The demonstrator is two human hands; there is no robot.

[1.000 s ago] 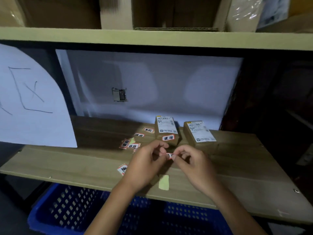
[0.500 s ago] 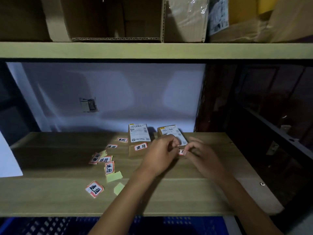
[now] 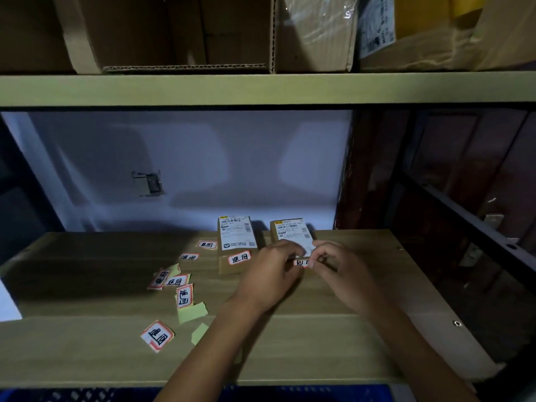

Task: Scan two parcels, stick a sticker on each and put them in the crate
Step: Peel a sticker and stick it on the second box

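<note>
Clearly, both hands, left [image 3: 271, 275] and right [image 3: 342, 271], pinch a sticker [image 3: 301, 262] above the right parcel [image 3: 291, 232]. It looks flimsy and tacky; I'd hold it by the edges only.

**shelfwatcher:** ok so where's everything sitting? The two small brown cardboard parcels are side by side at the back of the pale wooden shelf board [image 3: 333, 338], the left parcel [image 3: 236, 248] just beside the right parcel [image 3: 291, 232], both close to the wall.

**boxfan22:** yep, and the left one has a red-bordered white sticker [image 3: 239, 258] on its near end. The loose red-bordered stickers [image 3: 174, 281] are scattered to the left of the parcels, one lone sticker [image 3: 157, 335] nearer the front edge. Both hands meet in front of the right parcel, left hand [image 3: 269, 281] and right hand [image 3: 345, 275], a small sticker [image 3: 301, 262] between their fingertips. Blue plastic crate [image 3: 319, 393] is below the board's front edge, big cardboard boxes [image 3: 174, 33] on the shelf above.
</note>
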